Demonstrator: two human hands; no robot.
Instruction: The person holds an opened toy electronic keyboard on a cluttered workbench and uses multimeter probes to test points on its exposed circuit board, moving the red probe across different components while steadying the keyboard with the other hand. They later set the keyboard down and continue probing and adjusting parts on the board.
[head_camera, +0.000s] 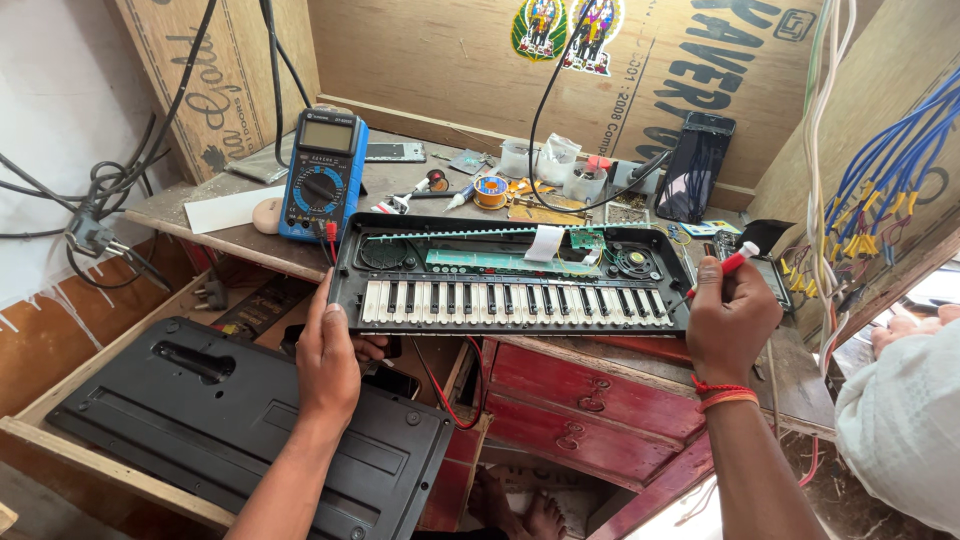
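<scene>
Up close, we see an opened electronic keyboard (510, 275) lying across the edge of a cluttered workbench (240, 235), its circuit board and small speaker exposed. Our left hand (328, 360) grips the keyboard's near left corner, while our right hand (730, 320) is clenched around a red-and-white screwdriver (728, 266) at its right end. A blue multimeter (322, 175) stands just behind, and the removed black back cover (250, 425) rests below left.

Opened keyboard (510, 275) (cover off) on workbench
</scene>
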